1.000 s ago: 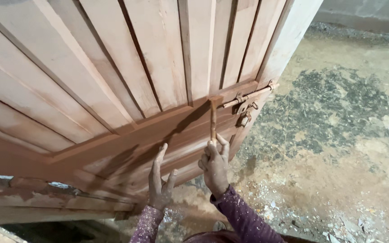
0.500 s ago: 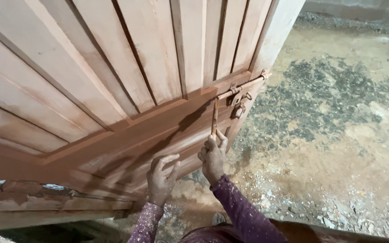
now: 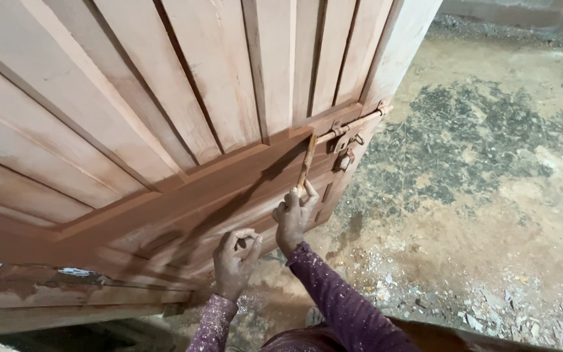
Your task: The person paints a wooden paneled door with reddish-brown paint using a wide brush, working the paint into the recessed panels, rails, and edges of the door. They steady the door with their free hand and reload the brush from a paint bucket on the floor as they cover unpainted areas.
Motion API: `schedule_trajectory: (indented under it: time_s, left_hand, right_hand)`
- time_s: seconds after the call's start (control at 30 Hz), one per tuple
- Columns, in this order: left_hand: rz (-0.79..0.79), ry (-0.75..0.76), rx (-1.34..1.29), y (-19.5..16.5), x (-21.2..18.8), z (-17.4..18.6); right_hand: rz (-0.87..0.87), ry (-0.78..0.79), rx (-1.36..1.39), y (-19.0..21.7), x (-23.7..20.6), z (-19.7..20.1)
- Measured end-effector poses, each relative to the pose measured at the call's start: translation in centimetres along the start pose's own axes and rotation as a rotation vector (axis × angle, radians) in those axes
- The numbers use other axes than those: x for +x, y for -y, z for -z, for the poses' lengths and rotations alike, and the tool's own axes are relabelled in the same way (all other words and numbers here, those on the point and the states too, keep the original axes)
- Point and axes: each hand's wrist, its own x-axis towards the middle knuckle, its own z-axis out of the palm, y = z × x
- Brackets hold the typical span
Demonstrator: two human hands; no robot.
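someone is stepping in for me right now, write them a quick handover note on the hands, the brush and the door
Right hand: grips the lower end of a thin brush, whose tip rests on the cross rail of the wooden door.
Left hand: curled, empty as far as I can see, close to the door's lower panel.
Door: stands upright; a metal latch bolt sits at its right edge.
Done: the cross rail and the area below it look darker reddish-brown, as if coated.
Left: the vertical boards above are pale and bare.
Floor: rough concrete with dust and debris.
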Motion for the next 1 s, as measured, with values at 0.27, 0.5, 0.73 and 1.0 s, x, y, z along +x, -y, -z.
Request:
schedule_trajectory:
  time_s: [0.27,0.5,0.73,1.0]
  left_hand:
    - [-0.014,0.021,-0.023,-0.8,0.3,0.6]
    - [-0.027,0.054,-0.022,-0.7,0.5,0.1]
    - [-0.009,0.037,0.003,-0.6,1.0,0.2]
    - [0.025,0.081,-0.050,0.1,1.0,0.1]
  right_hand:
    - [-0.034,0.124,-0.088,-0.2,-0.4,0.3]
    - [-0.006,0.018,-0.168,0.0,-0.6,1.3]
    - [-0.004,0.090,-0.241,0.1,-1.1,1.5]
    - [0.004,0.210,-0.247,1.9,-1.1,1.4]
